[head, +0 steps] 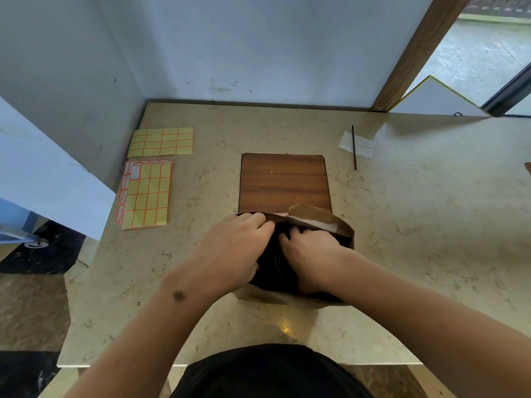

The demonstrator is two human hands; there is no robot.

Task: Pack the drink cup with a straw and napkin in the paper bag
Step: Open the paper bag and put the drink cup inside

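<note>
A brown paper bag point(342, 229) stands open-mouthed on the table, just in front of me. My left hand point(235, 248) grips the bag's left rim and holds the mouth apart. My right hand point(310, 251) reaches down into the dark opening, where a black round shape that looks like the drink cup point(275, 265) sits; whether the fingers grip it is unclear. A thin black straw point(354, 147) lies across a white napkin point(360, 145) at the far right of the table, apart from both hands.
A brown wooden board point(284, 182) lies flat right behind the bag. Two sheets of yellow labels point(161, 141) point(146, 193) lie at the left. The beige marble table point(431, 225) meets a grey wall at the back and left.
</note>
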